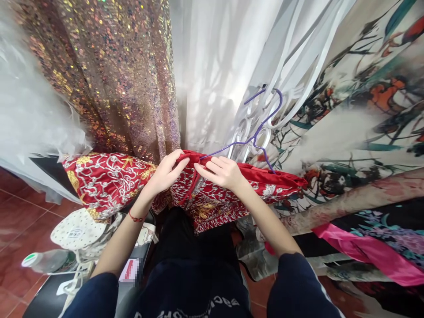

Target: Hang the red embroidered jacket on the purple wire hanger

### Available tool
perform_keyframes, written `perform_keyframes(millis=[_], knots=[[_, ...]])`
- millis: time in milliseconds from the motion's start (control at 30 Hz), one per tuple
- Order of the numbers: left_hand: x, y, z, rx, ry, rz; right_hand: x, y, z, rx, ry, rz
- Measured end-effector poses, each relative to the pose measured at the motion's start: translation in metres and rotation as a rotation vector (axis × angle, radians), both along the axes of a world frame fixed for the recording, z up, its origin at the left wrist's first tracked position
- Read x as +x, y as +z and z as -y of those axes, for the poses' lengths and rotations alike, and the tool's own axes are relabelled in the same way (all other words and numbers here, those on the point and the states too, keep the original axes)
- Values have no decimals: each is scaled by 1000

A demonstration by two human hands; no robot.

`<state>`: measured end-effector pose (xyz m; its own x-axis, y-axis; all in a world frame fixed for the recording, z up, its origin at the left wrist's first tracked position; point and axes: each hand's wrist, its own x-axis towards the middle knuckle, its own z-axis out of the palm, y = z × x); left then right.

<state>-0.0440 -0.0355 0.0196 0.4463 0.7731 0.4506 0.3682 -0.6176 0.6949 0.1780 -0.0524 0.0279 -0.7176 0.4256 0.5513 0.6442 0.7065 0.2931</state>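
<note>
Both hands (195, 172) pinch red embroidered garment (109, 181) — purple hanger (255, 132) inside.

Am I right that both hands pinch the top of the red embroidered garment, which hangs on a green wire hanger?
Not quite: the head view shows the hanger is purple, not green. The rest holds: the left hand and right hand both pinch the top of the red embroidered garment.

Bright daylight glows through the white curtain (212, 66); sequins glint, edges bend fisheye-like, and the nearest foreground blurs.
</note>
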Motion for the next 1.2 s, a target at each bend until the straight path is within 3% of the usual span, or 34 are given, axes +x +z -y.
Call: perform_keyframes(millis=[133, 233, 367, 467, 533, 633, 700, 800, 933, 1000, 1067, 1200], knots=[[2, -1, -2, 16, 10, 0, -7, 24, 7, -84, -74, -172], [2, -1, -1, 28, 13, -8, -17, 36, 10, -310, -89, -429], [2, -1, 0, 40, 10, -14, -32, 46, -3, -632, 94, -899], [2, -3, 0, 44, 11, -16, -41, 54, -35, -684, 190, -1077], [3, -3, 0, 42, 15, -12, -43, 57, -60, -632, 132, -1070], [5, -2, 0, 38, 31, 5, -42, 59, -83, -570, -144, -852], [5, -2, 0, 34, 39, 8, -39, 57, -78, -562, -283, -660], [6, -3, 0, 47, 45, 10, -35, 51, -41, -514, -223, -566], [10, -6, -1, 61, 64, 44, -35, 25, 27, -365, 45, -790], [14, -9, -2, 63, 121, 53, -40, -2, 51, -425, 61, -918], [17, -12, -3, 72, 186, 54, -49, -37, 63, -587, -40, -960], [20, -15, -2, 89, 214, 60, -69, -115, 59, -1145, -511, -962]])
